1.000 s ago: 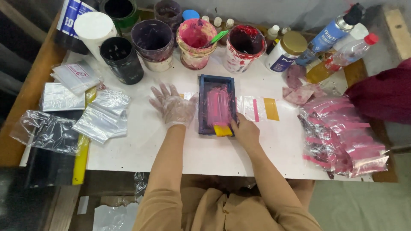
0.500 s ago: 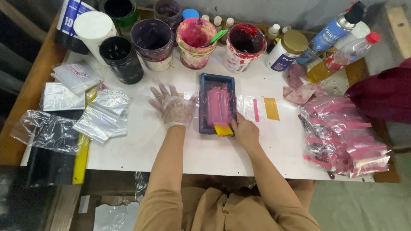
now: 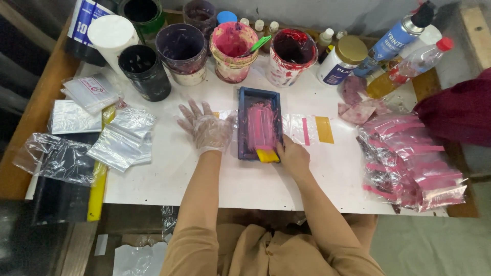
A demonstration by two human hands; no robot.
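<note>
At the middle of the white table [image 3: 245, 184] lies a small blue frame [image 3: 259, 122], its inside smeared pink, with its long axis running away from the person toward the pots at the back. The right hand [image 3: 292, 156] sits at the frame's near right corner, closed around a yellow squeegee [image 3: 267, 155] whose blade rests on the near end of the pink mesh. The left hand [image 3: 206, 128], in a clear glove, lies open and flat, fingers spread, just left of the frame; whether it touches the frame's edge cannot be told. A clear bag [image 3: 307, 129] with a pink strip and a yellow one sticks out from under the frame on the right.

So the frame lies between the two hands, and the right one is nearer, at the near end of the long axis; the squeegee has the whole mesh ahead of it.

A stack of pink-printed bags [image 3: 409, 163] lies far right, unprinted bags [image 3: 123, 138] far left, and ink pots [image 3: 232, 48] stand along the back.
</note>
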